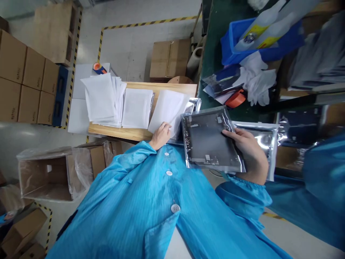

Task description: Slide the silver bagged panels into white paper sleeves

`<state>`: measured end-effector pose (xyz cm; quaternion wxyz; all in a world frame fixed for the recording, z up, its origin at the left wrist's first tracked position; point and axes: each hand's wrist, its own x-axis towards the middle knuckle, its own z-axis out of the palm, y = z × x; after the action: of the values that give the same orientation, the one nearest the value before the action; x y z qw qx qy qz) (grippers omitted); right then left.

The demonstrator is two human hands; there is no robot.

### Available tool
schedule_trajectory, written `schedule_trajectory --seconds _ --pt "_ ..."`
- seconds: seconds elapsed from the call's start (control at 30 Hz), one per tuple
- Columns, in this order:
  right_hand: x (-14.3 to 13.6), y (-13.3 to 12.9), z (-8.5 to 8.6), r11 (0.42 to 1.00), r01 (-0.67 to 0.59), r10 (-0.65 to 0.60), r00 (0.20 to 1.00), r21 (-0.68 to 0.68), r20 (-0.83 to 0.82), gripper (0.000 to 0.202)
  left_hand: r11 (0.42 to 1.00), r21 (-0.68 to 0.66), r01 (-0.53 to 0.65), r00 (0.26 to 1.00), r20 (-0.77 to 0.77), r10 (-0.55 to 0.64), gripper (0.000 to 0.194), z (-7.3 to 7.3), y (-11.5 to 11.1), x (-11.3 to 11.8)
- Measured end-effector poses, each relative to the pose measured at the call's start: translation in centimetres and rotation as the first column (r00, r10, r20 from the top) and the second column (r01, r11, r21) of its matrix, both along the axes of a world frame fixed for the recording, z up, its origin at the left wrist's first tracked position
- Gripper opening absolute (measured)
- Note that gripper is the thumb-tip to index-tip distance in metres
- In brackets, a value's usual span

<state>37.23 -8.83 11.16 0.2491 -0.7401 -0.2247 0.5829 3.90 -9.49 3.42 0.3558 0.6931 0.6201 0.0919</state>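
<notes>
My right hand (250, 153) grips the right edge of a shiny, see-through bag (211, 140) with a flat dark panel inside, thumb on top. The bag is held up, tilted, in front of my coat. My left hand (161, 136) is at the near edge of a white sheet or sleeve (168, 108), its fingers curled on that edge. Under the sheet's right side, a silvery bag (193, 105) shows in part. To the left on the wooden board (137, 134) are a white packet (137, 108) and a fanned stack of white sleeves (101, 99).
Another silvery bag (265, 135) lies behind my right hand. On the green bench (215, 43) are a blue bin (228, 46) with bottles, white gloves (257, 77) and orange tape (235, 99). A co-worker's blue sleeve (323, 162) is at right. Cartons (27, 82) stand at left.
</notes>
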Motion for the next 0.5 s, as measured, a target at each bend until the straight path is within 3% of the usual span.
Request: schedule_trajectory --seconds 0.1,0.27,0.43,0.5 --pt "-0.4 -0.2 0.7 1.0 0.011 -0.011 1.0 -0.013 0.025 0.006 0.999 0.022 -0.027 1.0 -0.006 0.027 0.034 0.0 -0.1 0.2" --pt "-2.5 1.8 1.2 0.998 0.039 -0.041 0.998 0.048 0.05 0.005 1.0 0.014 0.016 0.998 -0.059 -0.015 0.04 0.4 -1.1 0.0" --pt "-4.4 5.0 -0.9 0.986 0.085 -0.097 0.992 0.141 0.078 0.015 0.992 -0.049 0.114 0.986 -0.114 -0.119 0.036 1.0 -1.8 -0.2" --pt "-4.9 5.8 -1.9 0.968 0.032 -0.074 0.984 0.248 0.163 0.016 0.986 -0.078 0.148 0.979 -0.127 -0.157 0.031 1.2 -1.9 -0.2"
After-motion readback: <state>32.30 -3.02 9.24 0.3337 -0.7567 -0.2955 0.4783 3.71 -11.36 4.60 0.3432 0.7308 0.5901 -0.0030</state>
